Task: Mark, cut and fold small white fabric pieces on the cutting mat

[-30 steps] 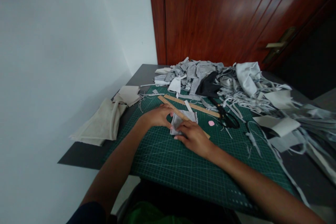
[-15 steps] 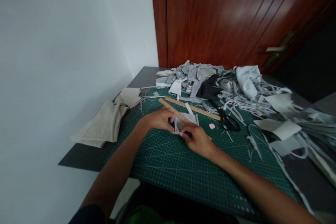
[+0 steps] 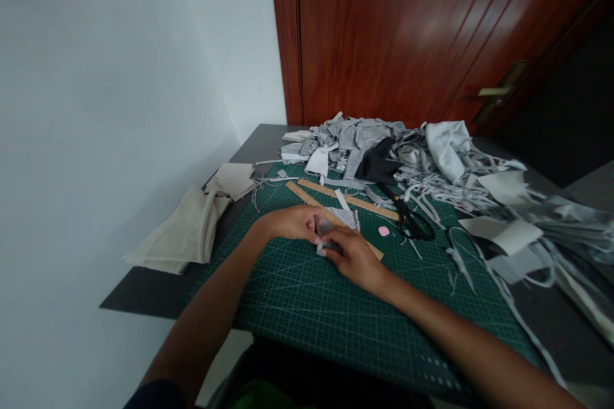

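Note:
A small piece of grey fabric lies on the green cutting mat, its near edge pinched up between my hands. My left hand is closed on the fabric's near left corner, thumb and fingers together. From the right, my right hand pinches the same near edge, the fingertips of both hands almost touching. A wooden ruler lies slantwise across the fabric and passes behind my right hand. A second wooden ruler rests just beyond it, with a white strip near both.
Black-handled scissors and a pink piece of chalk lie right of my hands. Heaped grey scraps and a black cloth fill the back. Folded cream cloth sits at the left edge. Cream pieces lie at right.
The near edge of the fabric is now folded up between my fingertips. My left fingers have closed in on it, and my right hand has shifted slightly. The view has moved a little.

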{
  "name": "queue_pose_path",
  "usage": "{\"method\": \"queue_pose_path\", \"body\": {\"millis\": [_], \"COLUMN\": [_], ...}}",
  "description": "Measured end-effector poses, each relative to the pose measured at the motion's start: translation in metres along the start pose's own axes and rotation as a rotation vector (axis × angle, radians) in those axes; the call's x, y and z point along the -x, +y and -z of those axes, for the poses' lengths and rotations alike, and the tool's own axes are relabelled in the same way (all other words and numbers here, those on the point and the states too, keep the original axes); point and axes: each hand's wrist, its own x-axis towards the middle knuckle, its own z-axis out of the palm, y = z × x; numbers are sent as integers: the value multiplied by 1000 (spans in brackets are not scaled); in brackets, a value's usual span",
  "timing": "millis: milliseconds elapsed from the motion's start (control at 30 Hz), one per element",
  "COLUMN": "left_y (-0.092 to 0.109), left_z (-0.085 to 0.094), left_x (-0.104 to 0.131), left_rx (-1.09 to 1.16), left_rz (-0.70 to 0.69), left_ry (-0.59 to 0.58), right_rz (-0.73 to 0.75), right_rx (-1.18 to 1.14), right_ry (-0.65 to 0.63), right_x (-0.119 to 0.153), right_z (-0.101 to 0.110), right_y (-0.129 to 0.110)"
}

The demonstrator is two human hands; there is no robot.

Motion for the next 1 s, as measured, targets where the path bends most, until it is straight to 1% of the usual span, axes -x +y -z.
{"method": "queue_pose_path", "body": {"millis": [67,167,300,400,500,567,667,733,800,867,933,1000], "left_y": [-1,0,0,0,-1,-2,-2,-1,2,8,14,19], "left_z": [1,1,-1,-1,1,1,1,0,0,0,-2,-6], "left_x": [1,2,0,-3,-5,-6,-7,-8,-8,-8,-7,-8], "left_rx": [22,-42,-90,-13,94,122,114,117,93,1,-115,-192], "left_rz": [-21,-17,8,-33,-87,-85,-50,-59,-108,-173,-237,-295], "left_ry": [-35,-73,-2,10,-9,-3,51,87,117,176,268,336], "right_rz": [65,103,126,164,181,125,-6,-64,-96,-132,-164,-173], "right_rx": [37,44,71,58,-12,-83,-139,-165,-205,-250,-293,-325], "right_ry": [-11,-19,-21,-48,-8,55,153,229,306,368,389,377], "right_x": [1,2,2,2,2,2,0,-3,-6,-9,-12,-13], "right_z": [0,0,1,0,-1,-1,4,7,9,9,8,7], "right_y": [0,2,2,2,3,5,8,11,16,20,24,26]}}
